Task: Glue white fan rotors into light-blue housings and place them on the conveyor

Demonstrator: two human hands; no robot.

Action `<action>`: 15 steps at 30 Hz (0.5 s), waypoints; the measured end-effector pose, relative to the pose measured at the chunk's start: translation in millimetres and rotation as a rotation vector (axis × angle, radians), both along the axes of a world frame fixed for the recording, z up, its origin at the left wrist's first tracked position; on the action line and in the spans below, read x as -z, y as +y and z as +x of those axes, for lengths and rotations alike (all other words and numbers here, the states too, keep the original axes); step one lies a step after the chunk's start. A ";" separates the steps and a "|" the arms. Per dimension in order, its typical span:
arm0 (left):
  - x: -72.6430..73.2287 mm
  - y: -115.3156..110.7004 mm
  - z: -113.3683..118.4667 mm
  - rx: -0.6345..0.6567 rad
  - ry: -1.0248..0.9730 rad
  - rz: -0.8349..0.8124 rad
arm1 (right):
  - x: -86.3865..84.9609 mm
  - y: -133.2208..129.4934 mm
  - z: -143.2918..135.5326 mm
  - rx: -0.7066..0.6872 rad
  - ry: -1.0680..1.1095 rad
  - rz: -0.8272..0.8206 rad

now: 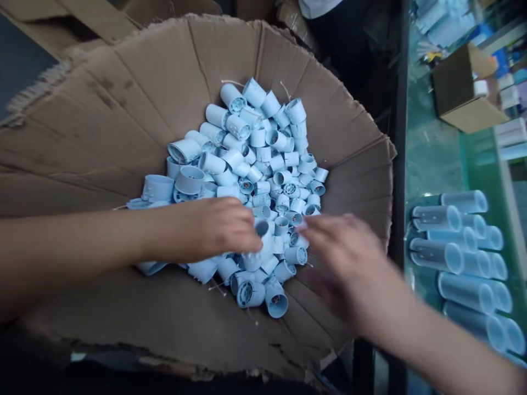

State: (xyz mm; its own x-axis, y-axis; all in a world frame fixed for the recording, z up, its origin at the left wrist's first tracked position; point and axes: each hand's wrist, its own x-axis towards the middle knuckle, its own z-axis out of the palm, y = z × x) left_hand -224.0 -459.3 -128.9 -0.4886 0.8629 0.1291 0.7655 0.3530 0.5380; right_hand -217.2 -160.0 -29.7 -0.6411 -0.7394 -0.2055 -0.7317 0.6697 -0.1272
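My left hand (230, 227) reaches over the heap from the left, its fingers closed on a white plastic cylinder (265, 247) with its hollow end facing up. To the right, my right hand (346, 260) is blurred by motion, fingers stretched towards the heap, holding nothing that I can see. Below both hands lies a big heap of short white plastic cylinders (236, 127), jumbled at all angles. Some show open hollow ends, others slotted inner discs, and a few have thin wires sticking out. They lie inside a large round cardboard container (156, 82).
A green-topped table (428, 159) runs along the right. Several longer translucent tubes (465, 258) lie there in rows, and an open small cardboard box (465, 90) stands farther back. Part of a person in dark clothing (341, 38) shows behind the container's ragged rim.
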 end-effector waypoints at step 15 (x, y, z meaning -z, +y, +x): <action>8.6 -48.8 -45.6 -0.651 -0.060 -0.415 | 88.7 -16.0 -87.3 0.221 -0.125 0.630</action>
State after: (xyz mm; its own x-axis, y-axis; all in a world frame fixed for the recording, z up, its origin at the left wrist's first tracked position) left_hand -269.7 -508.0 -137.5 -0.9100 0.3710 -0.1848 0.3079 0.9036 0.2977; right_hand -304.5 -176.0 -118.4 -0.7066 -0.3087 -0.6367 -0.5743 0.7759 0.2611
